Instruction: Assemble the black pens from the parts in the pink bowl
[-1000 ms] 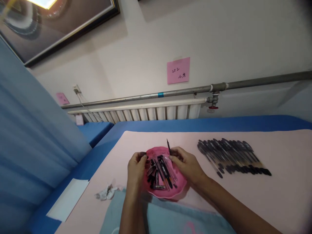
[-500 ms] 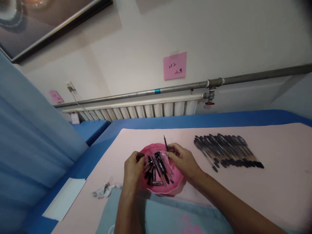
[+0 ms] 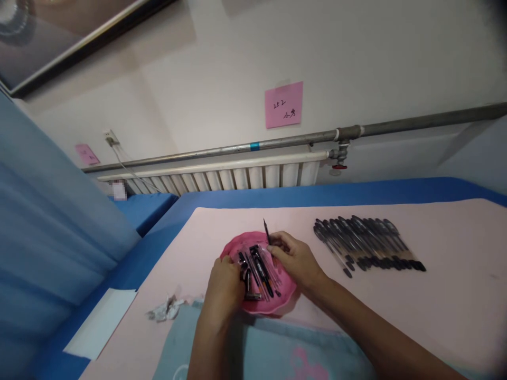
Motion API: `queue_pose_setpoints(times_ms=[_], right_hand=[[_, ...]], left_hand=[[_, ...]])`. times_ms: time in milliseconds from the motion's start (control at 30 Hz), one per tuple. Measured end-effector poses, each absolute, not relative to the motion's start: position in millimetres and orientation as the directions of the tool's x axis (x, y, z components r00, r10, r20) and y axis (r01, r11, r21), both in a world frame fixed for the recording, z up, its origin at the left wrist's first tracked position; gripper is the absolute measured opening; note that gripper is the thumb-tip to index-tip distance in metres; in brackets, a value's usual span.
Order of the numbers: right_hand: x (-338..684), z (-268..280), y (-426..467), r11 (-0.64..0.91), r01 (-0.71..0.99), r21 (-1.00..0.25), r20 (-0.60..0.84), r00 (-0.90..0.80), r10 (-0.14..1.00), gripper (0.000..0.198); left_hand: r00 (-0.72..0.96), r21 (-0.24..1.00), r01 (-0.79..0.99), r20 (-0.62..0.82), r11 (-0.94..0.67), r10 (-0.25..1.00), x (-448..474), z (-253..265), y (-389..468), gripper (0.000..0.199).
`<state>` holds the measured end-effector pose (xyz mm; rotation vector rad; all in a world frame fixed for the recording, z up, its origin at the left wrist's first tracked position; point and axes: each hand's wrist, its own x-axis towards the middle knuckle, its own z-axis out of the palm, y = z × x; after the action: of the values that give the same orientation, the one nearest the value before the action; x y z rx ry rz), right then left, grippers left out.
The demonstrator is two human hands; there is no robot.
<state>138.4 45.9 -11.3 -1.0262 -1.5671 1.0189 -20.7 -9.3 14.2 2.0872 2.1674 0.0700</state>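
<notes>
Right hand (image 3: 296, 258) pinches slim black pen part (image 3: 266, 231), near upright; left hand (image 3: 226, 282), grip not determinable, adjoins loose pen pieces (image 3: 259, 271) in pink bowl (image 3: 287, 288)

Pen parts (image 3: 260, 269) in pink bowl (image 3: 284, 293)

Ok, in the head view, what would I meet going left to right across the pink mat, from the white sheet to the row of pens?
White sheet, crumpled tissue, left hand, pink dish, right hand, row of pens.
</notes>
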Motion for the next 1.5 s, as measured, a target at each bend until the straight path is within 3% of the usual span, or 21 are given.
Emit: queue_pose_setpoints(times_ms=[167, 333, 533, 700, 767, 833, 867, 967, 1067, 1200, 1500], right_hand=[[135, -10, 43, 0.321, 0.142, -0.936, 0.289, -0.208, 0.935, 0.015], [135, -8, 42, 0.32, 0.159, -0.934, 0.283, -0.221, 0.934, 0.017], [133, -9, 39, 0.322, 0.152, -0.935, 0.279, -0.249, 0.928, 0.019], [134, -10, 41, 0.322, 0.11, -0.94, 0.295, -0.211, 0.932, 0.015], [134, -8, 40, 0.333, 0.097, -0.938, 0.307, -0.214, 0.927, 0.015], [134, -6, 38, 0.359, 0.102, -0.928, 0.32, -0.278, 0.906, 0.017], [133, -5, 36, 0.382, 0.116, -0.917, 0.329, -0.325, 0.887, 0.019], [131, -4, 31, 0.499, 0.177, -0.848, 0.377, -0.459, 0.804, 0.021], [129, -5, 28, 0.599, 0.209, -0.773, 0.418, -0.542, 0.729, 0.022], [127, -4, 25, 0.636, 0.249, -0.73, 0.429, -0.557, 0.711, 0.021], [128, -5, 25, 0.645, 0.253, -0.721, 0.437, -0.556, 0.707, 0.021]], left_hand=[[-0.083, -0.034, 0.996, -0.078, 0.08, 0.994, -15, 11, -11, 0.032], [-0.138, 0.018, 0.99, -0.019, 0.138, 0.99, -13, 7, -11, 0.027], [-0.295, 0.415, 0.889, 0.192, 0.195, 0.936, -13, -5, -8, 0.017], [-0.382, 0.548, 0.803, 0.168, 0.236, 0.909, -21, 4, -8, 0.01], [-0.443, 0.752, 0.615, 0.079, 0.238, 0.893, -24, 11, -8, 0.006], [-0.445, 0.957, 0.239, -0.045, 0.167, 0.894, -26, 18, -8, 0.011], [-0.421, 0.992, 0.024, -0.1, 0.121, 0.901, -27, 20, -8, 0.014], [-0.374, 0.911, -0.412, -0.181, 0.012, 0.909, -29, 24, -8, 0.023], [-0.379, 0.821, -0.569, -0.213, -0.045, 0.901, -32, 25, -7, 0.023], [-0.332, 0.78, -0.625, -0.216, -0.042, 0.918, -33, 23, -6, 0.02], [-0.363, 0.842, -0.539, -0.2, -0.03, 0.91, -29, 25, -8, 0.026]])
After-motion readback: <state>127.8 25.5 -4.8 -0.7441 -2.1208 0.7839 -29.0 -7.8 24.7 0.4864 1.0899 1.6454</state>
